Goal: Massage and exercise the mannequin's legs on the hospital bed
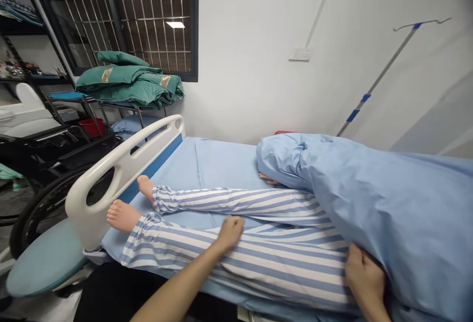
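Curling together, the fingers (236, 226) of the left hand (229, 234) form a loose fist on the striped cotton pajama trousers (236, 263) of a figure lying on the bed. At the lower right of the frame, the fingers (354, 263) of the right hand (364, 275) spread apart and clamp the edge of a pale blue cloth cover (402, 218). The cover hides the figure's upper body, and the figure's own hand (269, 180) shows just beneath its soft fold. Two bare feet (123, 215) point toward the smooth, curved white plastic footboard (123, 164) at the left, with a flat blue bed sheet (225, 164) beneath the legs. At the upper left, a barred window (121, 16) stands behind folded green quilts (129, 80) on a metal rack (111, 107). A red basin (90, 127) sits below the rack, and a black wheelchair (37, 198) stands at the left edge. A slender IV pole (377, 80) leans against the white wall at the upper right. Both bare forearms rise from the bottom edge, the left (173, 287) reaching diagonally and the right (377, 307) nearly upright.
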### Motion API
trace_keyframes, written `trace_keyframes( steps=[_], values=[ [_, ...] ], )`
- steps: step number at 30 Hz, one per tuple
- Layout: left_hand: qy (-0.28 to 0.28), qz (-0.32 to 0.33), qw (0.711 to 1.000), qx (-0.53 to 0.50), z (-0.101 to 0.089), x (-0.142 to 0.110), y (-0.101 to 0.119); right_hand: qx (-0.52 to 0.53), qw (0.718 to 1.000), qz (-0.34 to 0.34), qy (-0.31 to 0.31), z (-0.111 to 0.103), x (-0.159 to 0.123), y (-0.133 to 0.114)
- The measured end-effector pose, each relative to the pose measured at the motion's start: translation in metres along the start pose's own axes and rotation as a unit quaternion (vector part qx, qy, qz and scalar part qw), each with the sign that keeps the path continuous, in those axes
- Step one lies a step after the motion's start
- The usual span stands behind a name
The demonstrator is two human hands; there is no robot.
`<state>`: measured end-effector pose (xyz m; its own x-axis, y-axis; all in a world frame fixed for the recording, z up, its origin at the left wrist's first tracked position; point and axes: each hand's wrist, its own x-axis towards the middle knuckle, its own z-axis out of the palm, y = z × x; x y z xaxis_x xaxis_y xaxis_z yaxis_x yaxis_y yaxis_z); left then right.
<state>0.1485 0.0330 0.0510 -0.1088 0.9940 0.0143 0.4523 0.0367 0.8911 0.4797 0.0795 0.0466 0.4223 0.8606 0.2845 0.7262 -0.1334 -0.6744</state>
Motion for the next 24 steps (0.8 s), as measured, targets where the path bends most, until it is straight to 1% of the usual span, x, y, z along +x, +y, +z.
trace_keyframes(
  steps=[1,2,4,6,7,8,9,11,13,15,17,19,24],
  values=[
    [0.021,-0.007,1.000,0.013,-0.028,-0.001,-0.013,0.001,1.000,0.020,-0.007,0.000,-0.001,-0.003],
    [0.044,-0.016,0.999,0.028,-0.056,-0.001,-0.026,0.001,1.000,0.024,-0.018,-0.001,-0.001,-0.005],
    [0.091,-0.033,0.993,0.063,-0.106,-0.005,-0.050,-0.013,0.999,0.010,-0.048,0.000,-0.001,-0.009],
    [0.131,-0.051,0.986,0.094,-0.144,-0.010,-0.072,-0.061,0.994,-0.014,-0.090,0.001,0.002,-0.013],
    [0.144,-0.062,0.982,0.106,-0.156,-0.014,-0.081,-0.093,0.989,-0.025,-0.114,0.003,0.003,-0.015],
    [0.149,-0.078,0.978,0.128,-0.165,-0.017,-0.089,-0.122,0.983,-0.037,-0.136,0.005,0.003,-0.018],
    [0.148,-0.094,0.972,0.157,-0.170,-0.020,-0.096,-0.145,0.976,-0.051,-0.152,0.008,0.003,-0.022],
    [0.141,-0.110,0.956,0.231,-0.171,-0.026,-0.105,-0.165,0.968,-0.093,-0.167,0.018,-0.001,-0.037],
    [0.133,-0.094,0.941,0.297,-0.167,-0.028,-0.109,-0.159,0.962,-0.149,-0.164,0.035,-0.011,-0.061],
    [0.128,-0.065,0.935,0.325,-0.163,-0.029,-0.111,-0.137,0.954,-0.204,-0.172,0.058,-0.025,-0.095],
    [0.114,-0.054,0.934,0.333,-0.162,-0.030,-0.111,-0.102,0.941,-0.255,-0.197,0.087,-0.045,-0.135],
    [0.103,-0.054,0.937,0.330,-0.163,-0.030,-0.111,-0.070,0.927,-0.292,-0.227,0.120,-0.068,-0.181],
    [0.086,-0.076,0.943,0.311,-0.168,-0.031,-0.109,0.027,0.882,-0.363,-0.298,0.205,-0.142,-0.303]
  ],
)
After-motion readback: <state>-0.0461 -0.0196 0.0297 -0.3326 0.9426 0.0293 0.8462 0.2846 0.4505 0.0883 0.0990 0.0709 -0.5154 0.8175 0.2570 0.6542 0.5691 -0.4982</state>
